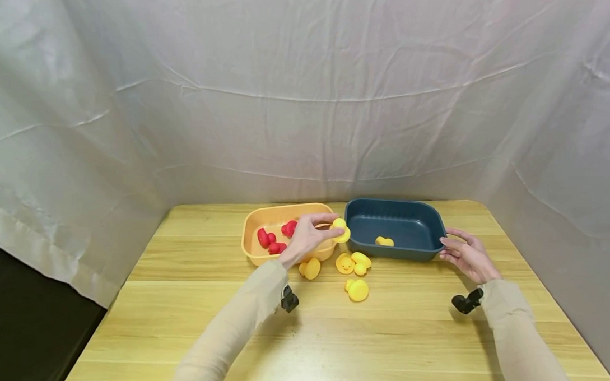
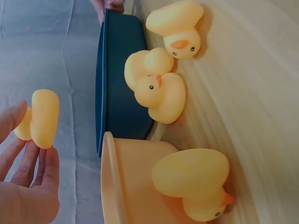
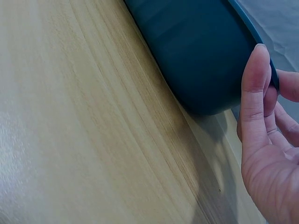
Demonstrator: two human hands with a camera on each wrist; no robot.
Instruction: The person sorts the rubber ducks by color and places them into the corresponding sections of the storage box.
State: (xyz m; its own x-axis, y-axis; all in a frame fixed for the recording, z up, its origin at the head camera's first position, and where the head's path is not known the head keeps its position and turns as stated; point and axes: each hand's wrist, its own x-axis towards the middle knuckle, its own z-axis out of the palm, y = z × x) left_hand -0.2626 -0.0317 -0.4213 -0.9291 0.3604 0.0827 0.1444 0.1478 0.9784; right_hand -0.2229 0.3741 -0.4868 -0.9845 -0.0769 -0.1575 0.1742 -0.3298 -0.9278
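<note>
My left hand (image 1: pixel 309 233) pinches a yellow rubber duck (image 2: pixel 45 119) between thumb and fingertips, raised over the gap between two bins. Below it on the left is the orange bin (image 1: pixel 252 255), with several red rubber ducks (image 1: pixel 264 238) in it. My right hand (image 1: pixel 470 256) grips the right end of the dark blue bin (image 1: pixel 393 253), its thumb (image 3: pixel 255 79) against the outer wall by the rim. Inside the blue bin lies one yellow duck (image 1: pixel 384 241). The left forearm and hand hide part of the orange bin.
Several yellow ducks lie on the wooden table (image 1: pixel 416 332) in front of the bins: one tipped duck (image 1: pixel 310 269) by the orange bin, a pair including a smiling duck (image 1: pixel 345 263) near the blue bin, another duck (image 1: pixel 358 290) closer in. A pale curtain (image 1: pixel 303 140) hangs behind.
</note>
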